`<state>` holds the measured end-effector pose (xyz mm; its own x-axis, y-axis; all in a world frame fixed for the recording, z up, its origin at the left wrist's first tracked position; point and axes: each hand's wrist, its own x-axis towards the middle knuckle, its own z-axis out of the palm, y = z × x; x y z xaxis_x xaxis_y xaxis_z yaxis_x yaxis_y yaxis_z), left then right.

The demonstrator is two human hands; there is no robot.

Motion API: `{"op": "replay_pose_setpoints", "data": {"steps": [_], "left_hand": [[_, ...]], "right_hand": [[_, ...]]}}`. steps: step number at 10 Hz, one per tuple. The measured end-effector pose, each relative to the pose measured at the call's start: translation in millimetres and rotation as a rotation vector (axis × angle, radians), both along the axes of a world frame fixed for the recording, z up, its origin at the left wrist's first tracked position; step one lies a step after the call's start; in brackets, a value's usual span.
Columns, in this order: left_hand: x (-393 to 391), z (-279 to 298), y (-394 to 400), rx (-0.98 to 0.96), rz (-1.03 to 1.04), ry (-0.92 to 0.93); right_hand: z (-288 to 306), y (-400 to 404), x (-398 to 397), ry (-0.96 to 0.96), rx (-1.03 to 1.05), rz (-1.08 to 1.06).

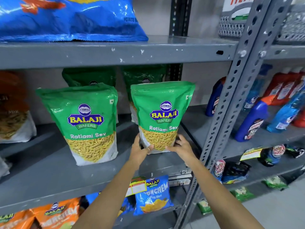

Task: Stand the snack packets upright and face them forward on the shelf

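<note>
At the centre of the frame a green plastic pouch of Ratlami Sev with a clear window at its base (pixel 162 116) is held upright on the grey metal shelf (pixel 49 171), its printed face turned forward. The left hand (pixel 140 150) is clasped on the pouch's lower left corner and the right hand (pixel 182 147) on its lower right corner, the two hands set apart with the pouch base between them. A matching green Ratlami Sev pouch (pixel 85 123) stands upright just left of centre, also facing forward, and two more green pouches (pixel 90 76) are partly seen behind, in shadow.

The step in hand appears to be the seating and squaring of the held pouch. It would be done well if the base were pressed flat onto the shelf, the gusset spread so the pouch stands unaided, and the front aligned with its neighbour's. The grip should be eased off slowly, since a top-heavy pouch may tip forward.
</note>
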<state>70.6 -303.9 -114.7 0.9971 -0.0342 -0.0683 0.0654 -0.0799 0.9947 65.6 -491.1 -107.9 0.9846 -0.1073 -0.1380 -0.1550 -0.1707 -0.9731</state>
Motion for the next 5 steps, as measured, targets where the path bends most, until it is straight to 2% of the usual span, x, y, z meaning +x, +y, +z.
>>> {"op": "replay_pose_setpoints", "data": {"steps": [2, 3, 4, 5], "left_hand": [[-9.3, 7.1, 7.3, 0.035, -0.023, 0.017], [-16.7, 14.4, 7.5, 0.026, 0.007, 0.039], [-32.1, 28.4, 14.5, 0.088, 0.239, -0.097], [-38.7, 34.4, 25.9, 0.15, 0.366, -0.281]], "right_hand": [[3.4, 2.9, -5.2, -0.04, -0.02, 0.036], [1.5, 11.7, -12.9, -0.113, -0.098, -0.069], [12.3, 38.3, -29.2, -0.391, -0.252, -0.399], [20.1, 56.1, -35.2, -0.563, -0.345, -0.454]]}}
